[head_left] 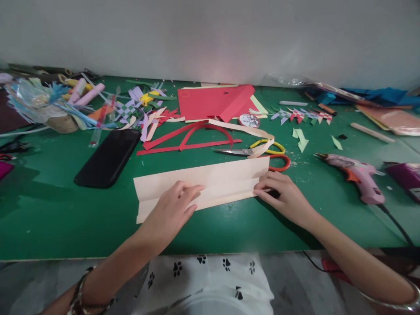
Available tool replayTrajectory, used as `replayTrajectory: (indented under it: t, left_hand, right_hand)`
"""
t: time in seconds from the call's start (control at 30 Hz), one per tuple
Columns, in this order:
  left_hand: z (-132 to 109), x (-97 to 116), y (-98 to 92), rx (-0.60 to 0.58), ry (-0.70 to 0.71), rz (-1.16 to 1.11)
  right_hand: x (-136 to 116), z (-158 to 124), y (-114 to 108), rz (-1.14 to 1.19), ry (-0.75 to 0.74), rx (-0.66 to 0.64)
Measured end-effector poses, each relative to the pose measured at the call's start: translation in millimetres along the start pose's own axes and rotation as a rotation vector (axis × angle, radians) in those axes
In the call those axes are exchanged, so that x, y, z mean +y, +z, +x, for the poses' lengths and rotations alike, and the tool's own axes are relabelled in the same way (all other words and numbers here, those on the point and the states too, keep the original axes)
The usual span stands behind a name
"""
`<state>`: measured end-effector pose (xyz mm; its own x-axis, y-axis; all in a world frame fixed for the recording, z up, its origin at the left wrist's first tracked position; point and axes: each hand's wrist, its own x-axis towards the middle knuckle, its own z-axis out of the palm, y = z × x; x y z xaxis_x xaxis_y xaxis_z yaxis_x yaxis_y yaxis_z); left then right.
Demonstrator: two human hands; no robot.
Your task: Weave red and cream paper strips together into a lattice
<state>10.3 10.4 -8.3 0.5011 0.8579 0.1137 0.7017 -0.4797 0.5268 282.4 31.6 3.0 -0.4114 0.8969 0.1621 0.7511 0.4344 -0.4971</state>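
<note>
A long cream paper sheet [210,179], folded lengthwise, lies on the green table [49,210] in front of me. My left hand [172,210] rests on its lower middle, fingers stretched flat and pressing the fold. My right hand [284,194] pinches the sheet's right end with closed fingertips. Just behind the sheet lie scissors [252,152] with yellow and orange handles.
A black phone [110,158] lies left of the sheet. Red paper strips [187,140] and a red folded card [213,103] sit behind. A pink glue gun [356,175] with its cord is at the right. Paper scraps and woven pieces crowd the far left and back.
</note>
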Motion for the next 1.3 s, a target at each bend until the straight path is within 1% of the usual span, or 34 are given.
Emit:
replayTrajectory:
  t: [0.07, 0.13, 0.17, 0.23, 0.4, 0.77, 0.9, 1.0, 1.1, 1.2, 1.3]
  left_hand:
    - [1.5, -1.9, 0.9, -0.060, 0.129, 0.047]
    - [4.3, -4.2, 0.6, -0.158, 0.263, 0.111]
    - [5.7, -5.2, -0.1, -0.209, 0.305, 0.138]
    - [7.8, -6.2, -2.0, -0.276, 0.337, 0.177]
    - [7.7, -4.0, -6.0, -0.327, 0.357, 0.227]
    - [7.7, -2.3, -5.9, -0.371, 0.331, 0.214]
    - [9.5, 2.2, -5.7, -0.362, 0.372, 0.229]
    - [15.7, 7.2, -3.2, -0.315, 0.434, 0.227]
    - [25.3, 13.3, 0.5, -0.260, 0.460, 0.244]
    - [34.1, 19.6, 4.2, -0.265, 0.465, 0.270]
    - [39.1, 23.0, 7.6, -0.285, 0.480, 0.245]
  right_hand:
    - [-1.3, 0.2, 1.2, -0.048, 0.017, 0.009]
    - [-1.8, 0.1, 1.8, -0.070, 0.022, 0.016]
    - [-1.9, -0.1, 2.0, -0.070, 0.019, 0.016]
    - [-2.0, -0.7, 2.6, -0.079, 0.013, 0.020]
    - [-3.7, -2.9, 4.5, -0.201, 0.037, 0.051]
    - [-5.9, -3.9, 7.2, -0.240, 0.095, 0.090]
    - [-7.3, -3.9, 7.7, -0.260, 0.121, 0.067]
    - [-7.4, -2.7, 6.8, -0.263, 0.116, 0.045]
    - [-7.3, -0.6, 4.9, -0.270, 0.113, 0.025]
    - [-7.7, 1.3, 3.0, -0.258, 0.108, 0.012]
    - [-8.0, 1.7, 2.5, -0.231, 0.099, 0.017]
